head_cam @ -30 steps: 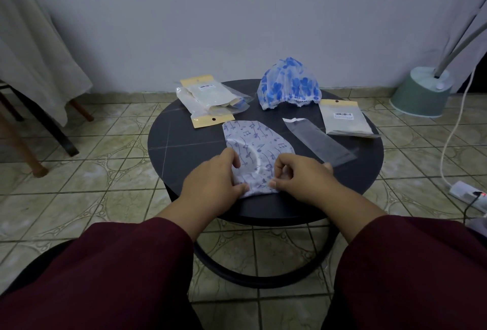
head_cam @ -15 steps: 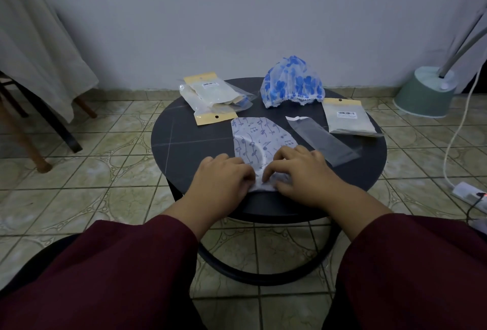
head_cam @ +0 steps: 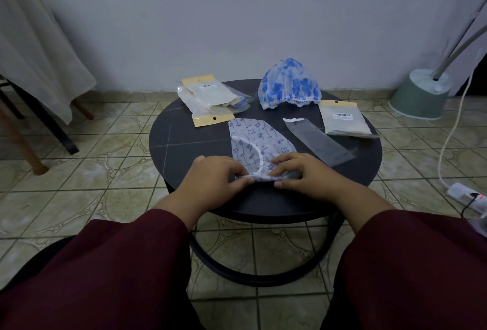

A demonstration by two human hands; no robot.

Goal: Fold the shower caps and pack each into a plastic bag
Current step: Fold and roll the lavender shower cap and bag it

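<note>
Our hands have rolled the near edge of the music-note cap [head_cam: 259, 142] up into a narrow fold since a moment ago. Our left hand [head_cam: 210, 182] and right hand [head_cam: 303, 174] both pinch that fold at the near side of the round table [head_cam: 184, 145]. Beyond lies an empty clear bag [head_cam: 316, 140], then packed bags [head_cam: 210, 98] left, another packed bag [head_cam: 342, 119] right, and the blue-flowered cap [head_cam: 288, 84] farthest back.

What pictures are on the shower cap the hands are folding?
Purple-blue music notes on a white shower cap, seen from the head camera, the only view.
</note>
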